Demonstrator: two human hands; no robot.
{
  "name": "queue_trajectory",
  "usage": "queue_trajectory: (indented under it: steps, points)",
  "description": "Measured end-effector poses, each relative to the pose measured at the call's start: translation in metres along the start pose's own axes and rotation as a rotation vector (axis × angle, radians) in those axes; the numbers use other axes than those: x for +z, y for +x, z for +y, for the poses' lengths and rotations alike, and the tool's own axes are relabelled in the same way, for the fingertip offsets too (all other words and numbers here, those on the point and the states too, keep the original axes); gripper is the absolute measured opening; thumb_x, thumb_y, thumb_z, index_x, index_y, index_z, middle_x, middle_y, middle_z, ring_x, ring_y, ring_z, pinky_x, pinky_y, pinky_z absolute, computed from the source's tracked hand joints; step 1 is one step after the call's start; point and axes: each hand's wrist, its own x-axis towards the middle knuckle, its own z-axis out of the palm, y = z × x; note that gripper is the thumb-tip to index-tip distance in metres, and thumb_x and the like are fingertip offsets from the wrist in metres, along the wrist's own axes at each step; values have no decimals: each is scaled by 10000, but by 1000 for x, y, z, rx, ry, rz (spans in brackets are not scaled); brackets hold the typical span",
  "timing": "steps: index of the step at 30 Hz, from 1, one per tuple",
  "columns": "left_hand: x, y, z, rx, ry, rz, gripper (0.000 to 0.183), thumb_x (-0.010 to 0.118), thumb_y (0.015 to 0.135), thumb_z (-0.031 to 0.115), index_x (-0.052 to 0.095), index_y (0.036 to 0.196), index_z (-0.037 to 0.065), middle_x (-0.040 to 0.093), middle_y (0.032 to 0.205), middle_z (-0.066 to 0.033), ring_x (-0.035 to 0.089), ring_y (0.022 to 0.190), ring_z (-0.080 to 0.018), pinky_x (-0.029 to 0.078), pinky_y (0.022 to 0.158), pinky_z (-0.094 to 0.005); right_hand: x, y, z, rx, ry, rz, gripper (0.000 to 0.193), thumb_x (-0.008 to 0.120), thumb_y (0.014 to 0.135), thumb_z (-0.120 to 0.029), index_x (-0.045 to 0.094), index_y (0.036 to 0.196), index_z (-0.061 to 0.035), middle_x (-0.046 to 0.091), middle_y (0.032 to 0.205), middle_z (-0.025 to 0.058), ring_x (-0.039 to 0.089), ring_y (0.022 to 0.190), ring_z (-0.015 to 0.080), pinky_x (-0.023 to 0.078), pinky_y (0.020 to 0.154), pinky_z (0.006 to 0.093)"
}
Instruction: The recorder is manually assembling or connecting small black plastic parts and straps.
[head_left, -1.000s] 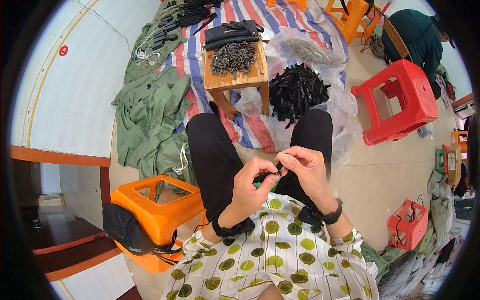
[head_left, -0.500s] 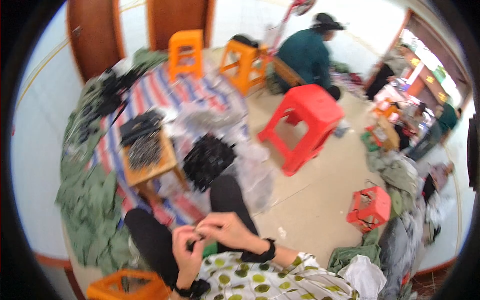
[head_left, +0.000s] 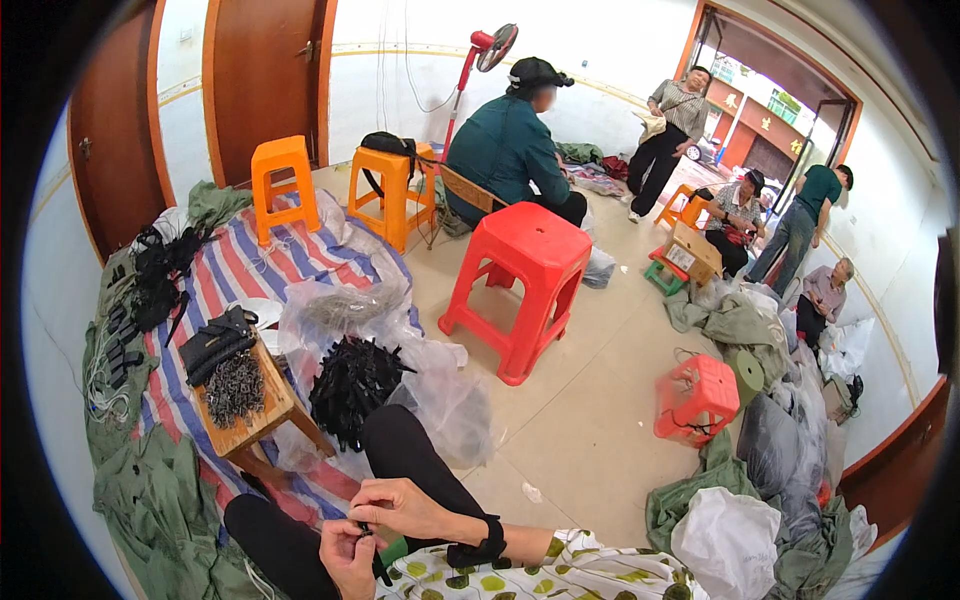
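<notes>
Over my lap, my left hand point(head_left: 347, 560) and my right hand point(head_left: 402, 507) meet with fingers pinched together. Between them is a small dark piece, and a short black strap point(head_left: 381, 570) hangs below the left fingers. Most of what they grip is hidden. Beyond my knees lies a heap of black straps point(head_left: 357, 388) on a clear plastic bag point(head_left: 455, 410). To its left a wooden stool point(head_left: 278, 412) bears a pile of small dark metal pieces point(head_left: 235, 388) and a black pouch point(head_left: 216, 343).
Red stools point(head_left: 530, 245) and orange stools point(head_left: 283, 185) stand about. A striped sheet point(head_left: 225, 265) and green cloth point(head_left: 165, 500) cover the left floor. A seated person point(head_left: 505, 150) is ahead, near a red fan point(head_left: 487, 48); several people are by the doorway. Bags and cloth line the right.
My view has swung to the right, and the doorway people now show more fully. Both hands stay pinched together over my lap, lower in the picture; a black strap end now shows below them.
</notes>
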Motion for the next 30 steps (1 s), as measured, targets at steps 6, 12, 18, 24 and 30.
queue_trajectory:
  steps: [6, 12, 18, 24, 30]
  points:
    - [-1, 0, -7, -10, -40, -6, 192, 537, 750, -56, 424, 874, 37, 506, 811, -80, 532, 662, -131, 478, 601, -248, 3, -4, 2, 130, 157, 43, 181, 585, 857, -130, 621, 795, 37, 572, 739, 33, 530, 616, 85, 422, 555, 232]
    - [4, 1, -8, 20, 33, -9, 190, 546, 768, -56, 423, 874, 42, 497, 813, -68, 528, 702, -119, 482, 598, -236, 6, -6, 16, 84, 95, 152, 165, 592, 862, -127, 615, 801, 25, 570, 675, 10, 518, 571, 59, 416, 530, 217]
    - [1, 2, -14, 32, 133, 0, 178, 547, 783, -49, 425, 879, 38, 498, 796, -62, 536, 677, -115, 483, 594, -231, 7, -6, 32, 142, 279, 155, 174, 593, 871, -148, 618, 793, 5, 577, 656, -1, 520, 562, 49, 411, 528, 215]
    - [1, 1, -12, 22, 132, 16, 136, 560, 816, -31, 460, 886, 29, 538, 769, -54, 534, 650, -112, 459, 606, -236, 3, -4, 22, 50, 105, 117, 206, 601, 861, -173, 613, 784, 18, 574, 646, 12, 517, 561, 58, 413, 526, 227]
    - [-1, -1, -16, 2, 90, 19, 172, 545, 789, -41, 425, 886, 34, 546, 806, -87, 547, 638, -123, 477, 592, -231, 4, -6, 17, 142, 165, 83, 216, 595, 858, -179, 606, 779, 22, 561, 625, 16, 512, 558, 62, 408, 517, 231]
